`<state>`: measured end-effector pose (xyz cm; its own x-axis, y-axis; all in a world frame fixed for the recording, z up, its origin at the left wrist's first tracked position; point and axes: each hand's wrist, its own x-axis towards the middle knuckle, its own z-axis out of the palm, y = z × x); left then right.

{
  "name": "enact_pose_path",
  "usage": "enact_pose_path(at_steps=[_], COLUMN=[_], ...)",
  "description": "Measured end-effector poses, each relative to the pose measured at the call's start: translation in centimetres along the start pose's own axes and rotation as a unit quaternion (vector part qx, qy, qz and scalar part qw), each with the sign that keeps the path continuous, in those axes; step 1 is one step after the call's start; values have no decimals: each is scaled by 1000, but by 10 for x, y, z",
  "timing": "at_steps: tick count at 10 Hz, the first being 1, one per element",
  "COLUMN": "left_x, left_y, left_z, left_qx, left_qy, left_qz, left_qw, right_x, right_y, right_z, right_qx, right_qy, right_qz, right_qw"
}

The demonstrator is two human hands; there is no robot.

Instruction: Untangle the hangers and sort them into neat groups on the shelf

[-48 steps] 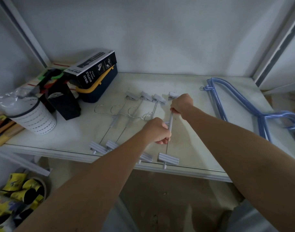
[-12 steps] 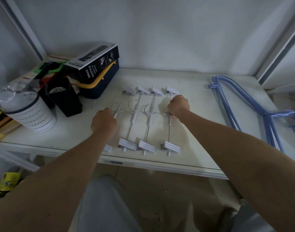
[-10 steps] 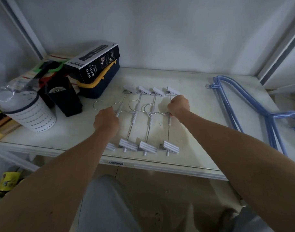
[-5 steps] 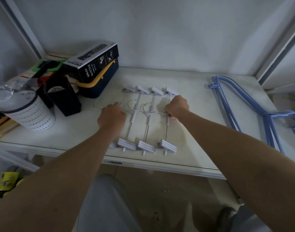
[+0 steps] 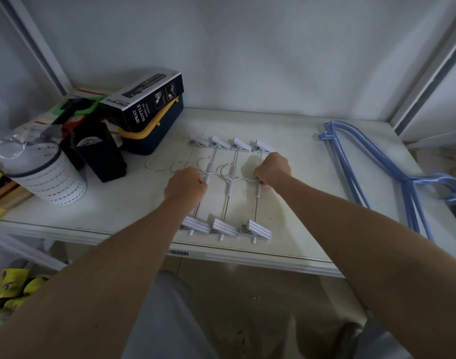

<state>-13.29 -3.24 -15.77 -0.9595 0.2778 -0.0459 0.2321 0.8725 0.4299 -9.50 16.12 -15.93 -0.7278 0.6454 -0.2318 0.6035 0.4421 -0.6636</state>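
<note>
Several white clip hangers (image 5: pixel 229 185) with metal hooks lie side by side in a row on the white shelf (image 5: pixel 294 141), clips at the far and near ends. My left hand (image 5: pixel 185 187) is closed on the leftmost hanger's bar, hiding it. My right hand (image 5: pixel 272 169) is closed on the rightmost hanger's bar. A bundle of blue hangers (image 5: pixel 364 172) lies apart at the right of the shelf, its far end running past the shelf's right edge.
A spray bottle box (image 5: pixel 144 102) rests on a dark blue case with a yellow handle (image 5: pixel 154 128) at the back left. A black holder (image 5: pixel 100 154) and a white perforated cup (image 5: pixel 51 177) stand at the left. The shelf's front edge (image 5: pixel 247 255) runs just below the clips.
My left hand has slid right along with the leftmost hanger, closing the row tighter. My right hand has stayed on the rightmost hanger, edging slightly left.
</note>
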Motion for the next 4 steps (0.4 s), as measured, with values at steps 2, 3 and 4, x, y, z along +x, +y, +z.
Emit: enact_pose_path(at_steps=[2, 3, 4], left_x=[-1, -5, -8], left_y=[9, 17, 32], left_z=[-12, -22, -34], left_qx=[13, 26, 36], left_qy=[17, 29, 48], left_qz=[26, 59, 98], left_qw=[999, 997, 993], right_x=[-6, -18, -28], right_y=[-6, -12, -19], right_z=[-10, -21, -30], right_qx=[-44, -108, -166], right_qy=[29, 51, 77], right_qz=[-50, -100, -156], right_qw=[997, 988, 971])
